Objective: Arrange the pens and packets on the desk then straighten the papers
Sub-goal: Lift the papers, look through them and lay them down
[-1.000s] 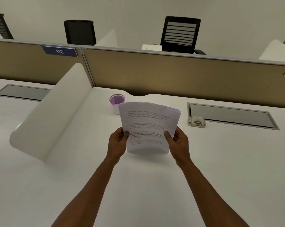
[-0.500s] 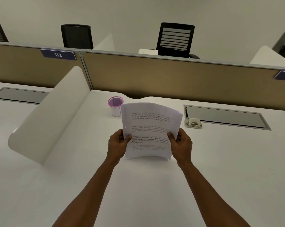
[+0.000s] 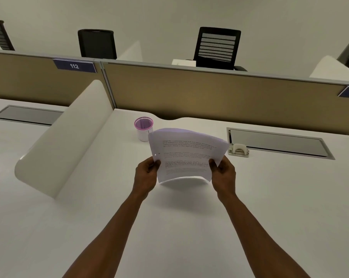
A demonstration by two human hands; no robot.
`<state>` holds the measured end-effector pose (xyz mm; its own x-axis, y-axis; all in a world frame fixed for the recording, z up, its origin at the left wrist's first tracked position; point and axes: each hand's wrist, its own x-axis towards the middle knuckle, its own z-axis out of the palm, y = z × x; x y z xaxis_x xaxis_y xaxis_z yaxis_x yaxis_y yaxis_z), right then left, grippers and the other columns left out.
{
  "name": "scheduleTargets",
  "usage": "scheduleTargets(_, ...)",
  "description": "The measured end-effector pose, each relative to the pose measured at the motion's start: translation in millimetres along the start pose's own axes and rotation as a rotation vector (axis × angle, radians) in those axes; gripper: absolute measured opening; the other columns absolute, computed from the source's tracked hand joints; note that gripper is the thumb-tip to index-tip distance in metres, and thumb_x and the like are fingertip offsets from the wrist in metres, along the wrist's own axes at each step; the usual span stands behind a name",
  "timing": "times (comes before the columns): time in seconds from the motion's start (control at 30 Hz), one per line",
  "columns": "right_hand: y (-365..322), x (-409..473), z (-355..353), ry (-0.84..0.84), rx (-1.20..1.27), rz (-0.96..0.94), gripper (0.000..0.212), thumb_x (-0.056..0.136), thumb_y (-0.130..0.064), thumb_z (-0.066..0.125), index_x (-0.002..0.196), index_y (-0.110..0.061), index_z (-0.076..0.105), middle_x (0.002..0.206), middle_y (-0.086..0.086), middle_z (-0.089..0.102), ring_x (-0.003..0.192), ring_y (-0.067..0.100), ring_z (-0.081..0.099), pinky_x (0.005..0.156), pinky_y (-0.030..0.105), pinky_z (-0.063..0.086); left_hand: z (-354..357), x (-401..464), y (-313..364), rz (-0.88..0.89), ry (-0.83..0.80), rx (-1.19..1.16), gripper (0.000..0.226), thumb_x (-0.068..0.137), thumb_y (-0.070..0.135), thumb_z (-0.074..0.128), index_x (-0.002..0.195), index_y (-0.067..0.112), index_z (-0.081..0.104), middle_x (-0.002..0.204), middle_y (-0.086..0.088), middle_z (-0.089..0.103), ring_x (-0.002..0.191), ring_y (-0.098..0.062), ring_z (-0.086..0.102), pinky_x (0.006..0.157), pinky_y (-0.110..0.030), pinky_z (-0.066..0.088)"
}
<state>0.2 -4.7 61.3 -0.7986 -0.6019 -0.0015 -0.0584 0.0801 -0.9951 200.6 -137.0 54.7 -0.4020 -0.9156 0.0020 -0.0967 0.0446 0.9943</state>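
A broad white desk (image 3: 270, 207) fills most of the view, smooth and matte, with a curved notch cut in its far edge. Above its middle, both hands hold a stack of printed papers (image 3: 186, 155) upright and slightly bowed, the lower edge just off the surface and the top sheets fanned a little to the right. The left hand (image 3: 147, 175) pinches the left edge, thumb in front and fingers curled behind; the right hand (image 3: 223, 173) grips the right edge the same way. Just beyond the papers' upper left corner stands a pen cup (image 3: 143, 131) with a pink rim; what it holds cannot be made out. To the right, a grey cable hatch (image 3: 278, 143) is set flush in the desk, with a small white clip-like object (image 3: 238, 150) at its near left corner. A white rounded divider (image 3: 65, 141) slants down the left side, separating a neighbouring desk with its own hatch (image 3: 27, 115). A tan partition (image 3: 209, 95) runs across the back, carrying a blue tag reading 112 (image 3: 74, 66). Behind it stand black office chairs (image 3: 217, 48) against a plain pale wall (image 3: 159, 21).
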Motion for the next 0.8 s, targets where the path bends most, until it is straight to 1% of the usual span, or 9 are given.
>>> scheduleTargets(0.07,0,1,1,0.001,-0.02,0.001,0.026,0.097,-0.019,0.06,0.122,-0.022,0.065,0.108,-0.004,0.073,0.096,0.011,0.069,0.079,0.021,0.059,0,1,-1,-0.009,0.006,0.001,0.034,0.098,0.014,0.055,0.099,0.044,0.071,0.098,0.018,0.075,0.092,-0.002,0.07,0.07,-0.011,0.054)
scheduleTargets(0.2,3,4,-1,0.045,-0.102,0.008,0.019,0.097,-0.021,0.061,0.114,-0.016,0.065,0.112,0.003,0.067,0.103,0.021,0.064,0.083,0.031,0.058,0,3,-1,-0.005,0.025,-0.007,0.035,0.093,0.013,0.064,0.087,0.046,0.075,0.092,0.015,0.077,0.085,-0.005,0.071,0.068,-0.013,0.054)
scheduleTargets(0.33,-1,7,-6,0.017,-0.104,-0.016,0.019,0.099,-0.024,0.056,0.114,-0.02,0.067,0.101,0.003,0.069,0.095,0.02,0.067,0.067,0.019,0.055,-1,5,-1,-0.013,0.041,-0.009,0.023,0.088,0.019,0.072,0.089,0.041,0.076,0.094,0.012,0.077,0.087,-0.009,0.073,0.072,-0.016,0.056)
scheduleTargets(0.4,1,8,-7,0.0,-0.116,-0.012,0.02,0.1,-0.023,0.055,0.115,-0.019,0.068,0.1,0.002,0.07,0.095,0.021,0.067,0.066,0.018,0.054,-1,5,-1,-0.013,0.033,-0.01,0.024,0.087,0.02,0.072,0.089,0.044,0.076,0.094,0.013,0.077,0.087,-0.008,0.073,0.071,-0.014,0.055)
scheduleTargets(0.47,4,8,-8,-0.016,-0.102,0.012,0.022,0.1,-0.019,0.054,0.116,-0.019,0.068,0.102,0.002,0.071,0.097,0.022,0.067,0.073,0.027,0.057,0,4,0,-0.005,0.006,-0.01,0.03,0.091,0.02,0.069,0.088,0.049,0.076,0.093,0.015,0.077,0.085,-0.004,0.072,0.067,-0.013,0.054)
scheduleTargets(0.53,4,9,-10,-0.035,-0.072,0.014,0.022,0.101,-0.017,0.052,0.114,-0.023,0.069,0.099,0.0,0.073,0.096,0.023,0.068,0.075,0.033,0.059,1,3,1,0.005,-0.009,-0.027,0.031,0.095,0.019,0.063,0.094,0.047,0.075,0.096,0.014,0.077,0.087,-0.004,0.071,0.068,-0.013,0.053)
scheduleTargets(0.6,3,10,-11,-0.052,-0.041,0.015,0.024,0.101,-0.016,0.051,0.112,-0.027,0.069,0.098,-0.002,0.073,0.095,0.021,0.069,0.075,0.035,0.06,2,2,3,0.005,-0.027,-0.036,0.027,0.098,0.021,0.059,0.101,0.042,0.075,0.1,0.01,0.077,0.091,-0.007,0.072,0.071,-0.015,0.054)
scheduleTargets(0.7,2,10,-9,-0.068,0.001,0.055,0.029,0.101,-0.009,0.05,0.109,-0.031,0.068,0.103,-0.002,0.072,0.099,0.02,0.067,0.081,0.038,0.06,3,2,3,-0.003,-0.06,-0.027,0.033,0.1,0.02,0.054,0.099,0.047,0.073,0.101,0.012,0.076,0.094,-0.006,0.07,0.072,-0.014,0.054)
scheduleTargets(0.8,3,12,-8,-0.092,0.041,0.072,0.028,0.099,-0.005,0.051,0.112,-0.024,0.067,0.106,0.002,0.071,0.103,0.023,0.066,0.085,0.041,0.059,5,3,2,-0.001,-0.101,-0.006,0.039,0.104,0.019,0.043,0.105,0.048,0.069,0.106,0.011,0.074,0.102,-0.009,0.067,0.078,-0.017,0.055)
